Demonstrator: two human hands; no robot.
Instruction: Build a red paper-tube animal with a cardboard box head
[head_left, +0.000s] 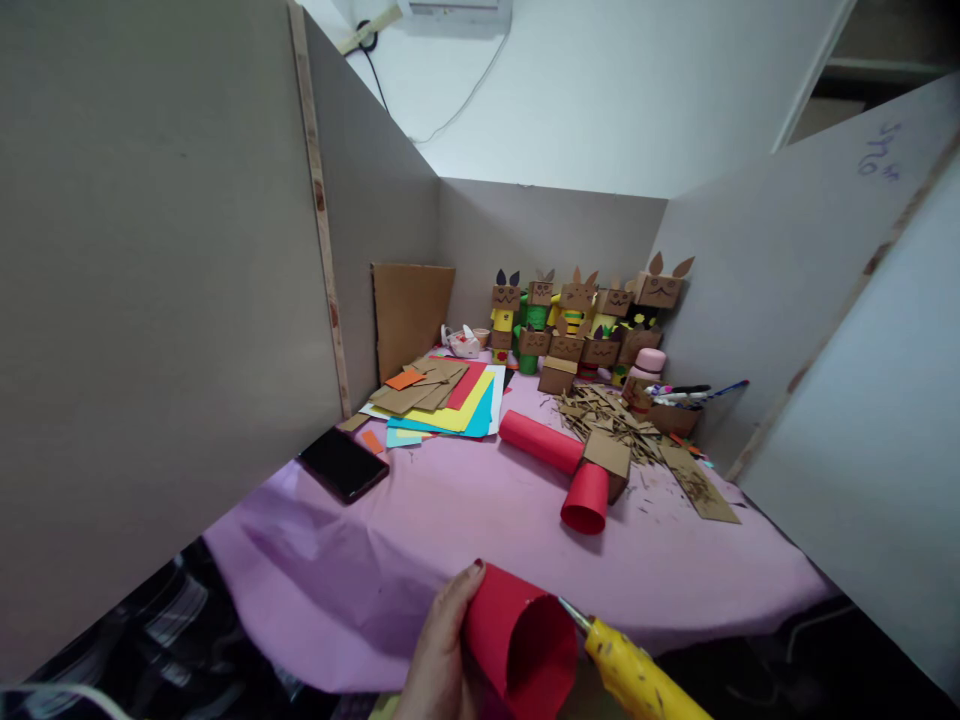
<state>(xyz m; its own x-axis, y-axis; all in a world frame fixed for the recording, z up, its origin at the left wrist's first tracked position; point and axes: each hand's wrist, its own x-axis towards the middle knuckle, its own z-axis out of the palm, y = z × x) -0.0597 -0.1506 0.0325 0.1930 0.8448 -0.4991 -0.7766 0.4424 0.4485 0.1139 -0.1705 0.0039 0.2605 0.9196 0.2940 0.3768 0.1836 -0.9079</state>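
Note:
At the bottom of the view, my left hand (441, 650) grips a red paper tube (496, 622) with its open end toward the lower right. The metal tip of a yellow glue gun (634, 672) is at the tube's rim. The hand holding the glue gun is outside the frame. Further up on the pink cloth lie a long red paper roll (541, 442), a short red tube (586, 494) and a small cardboard box (608, 456), close against one another.
A black phone (343, 464) and stacked coloured sheets (480, 412) lie left. Cardboard-headed figures (577, 294) stand at the back. Cardboard scraps (611, 420), a pen holder (673, 414) and a cardboard strip (699, 484) are right. Grey partitions (555, 225) enclose the table.

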